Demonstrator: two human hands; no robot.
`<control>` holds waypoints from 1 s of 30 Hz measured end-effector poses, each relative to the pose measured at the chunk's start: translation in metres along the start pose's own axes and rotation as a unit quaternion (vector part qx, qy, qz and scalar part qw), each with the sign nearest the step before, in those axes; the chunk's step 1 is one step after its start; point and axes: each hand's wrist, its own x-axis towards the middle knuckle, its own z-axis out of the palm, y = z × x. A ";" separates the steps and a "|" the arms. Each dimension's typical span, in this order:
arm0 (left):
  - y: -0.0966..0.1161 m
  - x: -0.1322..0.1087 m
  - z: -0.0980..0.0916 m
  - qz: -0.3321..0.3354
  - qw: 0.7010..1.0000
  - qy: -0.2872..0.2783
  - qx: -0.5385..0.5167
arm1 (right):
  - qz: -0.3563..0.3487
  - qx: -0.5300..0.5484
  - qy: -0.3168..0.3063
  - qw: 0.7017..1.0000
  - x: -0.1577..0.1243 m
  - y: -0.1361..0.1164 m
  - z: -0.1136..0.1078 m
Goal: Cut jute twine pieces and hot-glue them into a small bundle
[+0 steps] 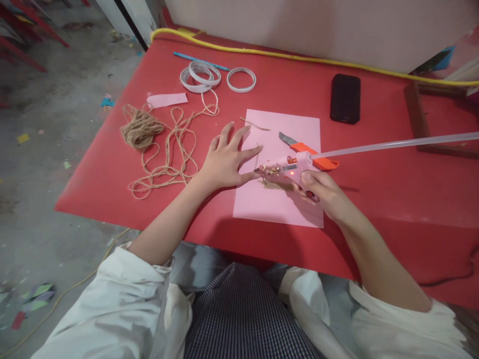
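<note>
Far to the left, at 9 o'clock from the paper sheet, a messy pile of thin brown jute string (142, 127) lies on the bright red table (392, 219). At 10 o'clock sits a flat pink paper strip (166, 100). Next to it are round white rolls of tape (200, 77), with a thin blue stick (198, 61) behind them. The left hand (224, 157) is open and lies flat, with its fingers spread, on the big pink paper sheet (277, 209). The right hand (325, 194) holds tight to a pink glue gun (288, 167) above the sheet. A long clear glue stick (392, 144) pokes out of the gun toward 3 o'clock. Just under the gun's tip, a small bunch of brown string (277, 185) sits on the sheet. An orange craft knife (310, 154) lies just behind the gun. A black phone (345, 98) rests at 1 o'clock from the sheet. Far right, there is a dark wooden frame (419, 119).
</note>
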 end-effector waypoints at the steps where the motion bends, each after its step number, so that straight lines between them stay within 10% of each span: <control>1: 0.000 0.000 0.000 0.000 1.000 0.001 0.000 | 0.000 0.000 0.001 1.000 0.000 0.000 0.000; 21: -0.003 0.001 0.002 -0.002 1.000 0.001 0.011 | -0.007 0.051 0.027 0.998 0.004 0.001 -0.016; 30: -0.003 0.001 -0.003 0.022 1.000 -0.003 0.006 | 0.001 0.004 0.176 0.984 0.015 0.011 -0.027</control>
